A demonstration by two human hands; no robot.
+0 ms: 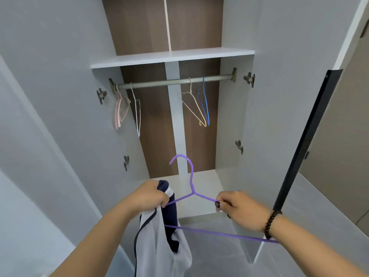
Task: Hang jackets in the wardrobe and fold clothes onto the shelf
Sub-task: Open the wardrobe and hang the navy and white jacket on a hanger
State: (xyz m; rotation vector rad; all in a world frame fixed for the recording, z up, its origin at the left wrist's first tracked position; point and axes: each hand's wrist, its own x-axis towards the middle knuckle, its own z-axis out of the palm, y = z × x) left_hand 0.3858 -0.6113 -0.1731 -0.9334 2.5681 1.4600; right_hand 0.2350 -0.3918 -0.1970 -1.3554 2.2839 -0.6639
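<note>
Pale grey walls (40, 56), grey tiled floor (209, 246), perhaps a door (339, 136) rightward.

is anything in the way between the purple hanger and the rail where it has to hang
Nothing visible blocks it. The purple hanger, held by the left hand and right hand, sits below the rail. The space between is open, with a free stretch of rail between the white hanger and beige hanger.
</note>
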